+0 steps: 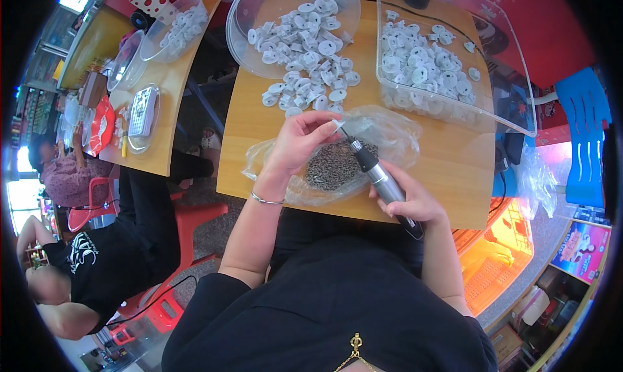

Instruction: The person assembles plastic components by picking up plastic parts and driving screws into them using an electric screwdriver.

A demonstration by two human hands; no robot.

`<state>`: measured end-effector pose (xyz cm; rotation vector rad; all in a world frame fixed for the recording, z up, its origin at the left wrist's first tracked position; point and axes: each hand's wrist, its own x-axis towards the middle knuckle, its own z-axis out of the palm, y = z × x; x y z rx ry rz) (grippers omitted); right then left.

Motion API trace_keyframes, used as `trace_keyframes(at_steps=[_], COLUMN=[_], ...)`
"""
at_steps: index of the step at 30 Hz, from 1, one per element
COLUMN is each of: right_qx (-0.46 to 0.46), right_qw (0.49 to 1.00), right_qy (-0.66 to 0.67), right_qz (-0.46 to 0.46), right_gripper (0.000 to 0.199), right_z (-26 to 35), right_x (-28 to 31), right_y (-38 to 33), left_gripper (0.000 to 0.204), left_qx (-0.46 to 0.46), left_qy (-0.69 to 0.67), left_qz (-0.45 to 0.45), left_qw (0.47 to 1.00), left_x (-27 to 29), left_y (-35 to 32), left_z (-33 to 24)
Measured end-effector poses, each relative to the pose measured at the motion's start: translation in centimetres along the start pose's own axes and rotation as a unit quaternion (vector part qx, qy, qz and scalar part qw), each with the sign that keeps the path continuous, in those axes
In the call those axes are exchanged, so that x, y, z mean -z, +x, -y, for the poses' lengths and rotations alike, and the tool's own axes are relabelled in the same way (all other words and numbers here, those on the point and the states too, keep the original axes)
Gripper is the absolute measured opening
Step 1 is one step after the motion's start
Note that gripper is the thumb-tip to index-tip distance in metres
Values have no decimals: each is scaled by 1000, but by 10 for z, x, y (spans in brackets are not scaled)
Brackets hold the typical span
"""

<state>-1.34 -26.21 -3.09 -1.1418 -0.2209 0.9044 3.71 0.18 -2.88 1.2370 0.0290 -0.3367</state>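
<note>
My right hand (413, 200) is wrapped round an electric screwdriver (384, 182) with a silver and black body. Its thin bit points up and to the left, meeting a small white plastic part (339, 124) pinched in the fingertips of my left hand (304, 138). Most of that part is hidden by my fingers. Beneath both hands, a clear plastic bag (389, 122) lies spread on the table with a heap of small dark metal screws (334, 166) on it. Beyond my left hand, many round white plastic parts (311, 60) lie in a loose pile.
A clear bin (454, 116) of white parts stands at the far right of the wooden table (246, 138); a round clear tub (240, 41) lies far left. At a second table (156, 148) on the left sit two people. An orange crate (483, 275) is low at right.
</note>
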Motion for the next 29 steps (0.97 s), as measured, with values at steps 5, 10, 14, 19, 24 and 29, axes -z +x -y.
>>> trace_keyframes(at_steps=[5,10,14,19,24,29], right_qx=[26,30,30,26,24,37], right_qw=[999,999,999,998,998,998], right_qy=[6,-5,2,32,39,38], right_qz=[-27,-25,-39,-45,-51,-36], right_gripper=[106,100,97,93,92,90], right_z=[-4,-7,-3,-2,1,-3], right_x=[-2,-2,-2,0,-3,0], right_y=[3,2,1,-2,0,-1], left_gripper=[22,27,16,8,12,16], left_qx=[-180,-362,-493,-308,-261,-220], left_qy=[131,217,345,495,626,631], left_qz=[-81,-51,-105,-35,0,11], left_qw=[972,905,791,812,735,743], left_x=[-12,-70,-88,-54,-33,-32], left_y=[17,54,43,-3,-28,-31], left_z=[-27,-84,-101,-43,1,7])
